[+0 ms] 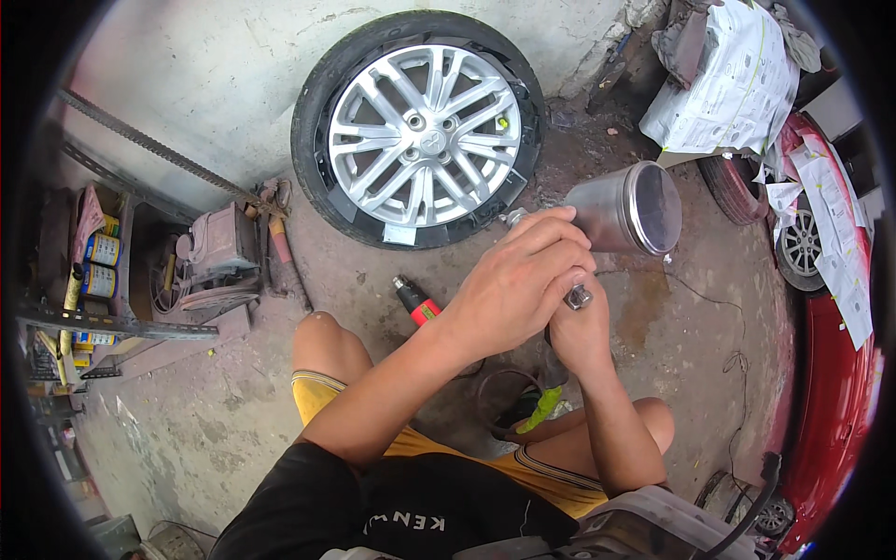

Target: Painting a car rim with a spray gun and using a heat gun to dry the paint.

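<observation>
Both of my hands are raised in front of me around a spray gun with a grey, see-through cup (602,210) tilted on its side, its round end to the right. My left hand (523,271) is closed over the gun's body, hiding most of it. Just below, my right hand (581,327) wraps around the handle. A metal knob (579,297) shows between the hands. Beyond them, a silver alloy wheel (431,140) with its tyre leans against the wall, black and white masking pieces around its rim. A hose with bright green tape (543,408) hangs below my right hand.
On the floor near my left knee lies a red and black heat gun (416,301). At left, a metal rack (121,322) holds several cans beside a dusty machine (222,245). A red car (826,411), partly covered with paper (728,84), stands at right; a thin cable (742,364) crosses the floor.
</observation>
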{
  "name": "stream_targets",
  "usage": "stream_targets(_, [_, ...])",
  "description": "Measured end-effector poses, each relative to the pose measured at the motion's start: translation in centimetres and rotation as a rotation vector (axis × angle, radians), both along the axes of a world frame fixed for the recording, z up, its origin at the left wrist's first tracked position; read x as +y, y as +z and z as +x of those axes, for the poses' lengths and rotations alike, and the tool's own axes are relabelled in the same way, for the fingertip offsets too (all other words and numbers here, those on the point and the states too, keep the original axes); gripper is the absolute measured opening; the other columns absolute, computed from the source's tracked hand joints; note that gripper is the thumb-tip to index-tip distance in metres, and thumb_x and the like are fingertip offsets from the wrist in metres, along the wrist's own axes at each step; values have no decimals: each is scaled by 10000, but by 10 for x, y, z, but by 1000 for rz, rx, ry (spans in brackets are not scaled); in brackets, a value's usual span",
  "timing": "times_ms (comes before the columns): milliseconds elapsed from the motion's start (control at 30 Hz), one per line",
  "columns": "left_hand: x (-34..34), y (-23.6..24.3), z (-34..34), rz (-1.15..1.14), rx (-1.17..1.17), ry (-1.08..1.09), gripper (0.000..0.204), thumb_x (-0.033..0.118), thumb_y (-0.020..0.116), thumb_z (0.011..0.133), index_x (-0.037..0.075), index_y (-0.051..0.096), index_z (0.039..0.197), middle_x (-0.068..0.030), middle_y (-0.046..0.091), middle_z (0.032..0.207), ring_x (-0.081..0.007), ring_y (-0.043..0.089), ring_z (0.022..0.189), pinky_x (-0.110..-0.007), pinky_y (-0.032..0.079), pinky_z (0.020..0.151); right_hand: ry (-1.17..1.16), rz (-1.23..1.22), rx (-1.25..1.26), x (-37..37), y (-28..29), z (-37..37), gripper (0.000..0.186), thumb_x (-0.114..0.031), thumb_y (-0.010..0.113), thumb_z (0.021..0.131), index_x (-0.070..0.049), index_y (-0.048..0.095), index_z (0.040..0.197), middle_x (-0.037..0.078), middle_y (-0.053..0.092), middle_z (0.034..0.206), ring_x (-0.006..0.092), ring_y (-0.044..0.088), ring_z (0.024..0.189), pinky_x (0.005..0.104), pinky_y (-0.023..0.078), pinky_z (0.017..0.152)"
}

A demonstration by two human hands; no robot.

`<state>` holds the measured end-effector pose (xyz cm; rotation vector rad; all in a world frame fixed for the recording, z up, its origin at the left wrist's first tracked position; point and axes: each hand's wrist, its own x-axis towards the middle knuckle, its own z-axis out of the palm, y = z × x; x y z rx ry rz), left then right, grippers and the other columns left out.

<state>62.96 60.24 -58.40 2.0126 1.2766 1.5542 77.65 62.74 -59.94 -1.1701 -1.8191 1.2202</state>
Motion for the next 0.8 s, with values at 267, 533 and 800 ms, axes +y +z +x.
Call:
stream_targets(267, [-6,12,0,10,1,46,125,44,701,862,55,658,979,-107,620,1138,-358,562,1228,-446,460,1017,76,49,2,1,5,2,421,-15,618,913,-49,579,1331,142,698,1080,177,663,996,335,527,843])
stream_targets(533, [-14,14,-7,-109,-50,78,146,30,695,859,53,634,988,-126,596,1149,-358,552,1199,-428,446,998,71,-58,-5,-2,13,-10,195,-83,635,934,16,631,1102,79,681,925,135,629,829,311,509,735])
stream_targets(800, [-32,1,-3,5,-223,246,205,72,673,917,50,620,1113,-99,599,1155,-257,572,1154,-368,457,969,93,-126,173,-6,15,-19,398,-148,668,966,-59,604,1347,10,676,937,63,582,753,246,486,612])
